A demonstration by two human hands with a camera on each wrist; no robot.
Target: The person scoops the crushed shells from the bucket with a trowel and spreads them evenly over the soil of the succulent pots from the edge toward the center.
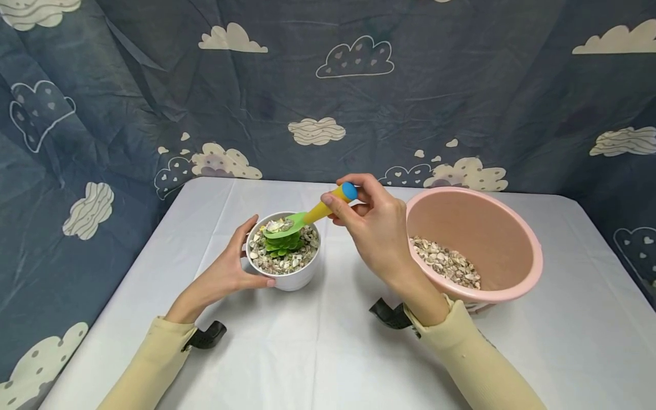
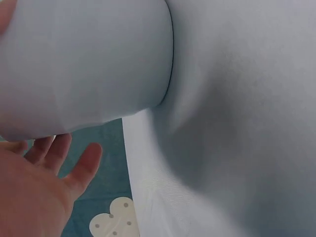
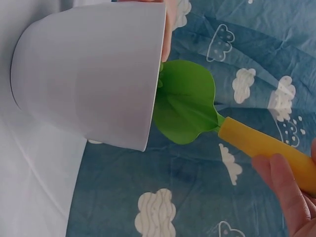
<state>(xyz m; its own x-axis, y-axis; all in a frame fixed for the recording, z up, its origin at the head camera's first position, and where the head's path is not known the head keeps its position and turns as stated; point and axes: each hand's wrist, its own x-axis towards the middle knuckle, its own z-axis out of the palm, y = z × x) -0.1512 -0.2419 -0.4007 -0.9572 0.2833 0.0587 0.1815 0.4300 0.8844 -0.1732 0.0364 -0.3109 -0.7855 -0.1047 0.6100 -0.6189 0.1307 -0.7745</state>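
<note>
A white flowerpot point(image 1: 294, 281) holds a small green succulent point(image 1: 282, 246) ringed by pale gravel point(image 1: 266, 262). My left hand point(image 1: 230, 274) holds the pot from the left, thumb in front and fingers round the far side. In the left wrist view the pot's wall point(image 2: 89, 64) stands large above that hand point(image 2: 34, 192). With thumb and fingers, my right hand point(image 1: 376, 228) pinches the yellow handle of a toy shovel point(image 1: 318, 212). Its green blade, carrying some gravel, lies over the succulent. In the right wrist view the shovel point(image 3: 185, 103) shows its underside at the pot's rim.
A pink tub point(image 1: 533, 270) with loose gravel point(image 1: 451, 266) at its bottom stands on the right, close beside my right forearm. White cloth point(image 1: 287, 364) covers the table. Behind it hangs a dark blue curtain point(image 1: 287, 91) with a cloud print.
</note>
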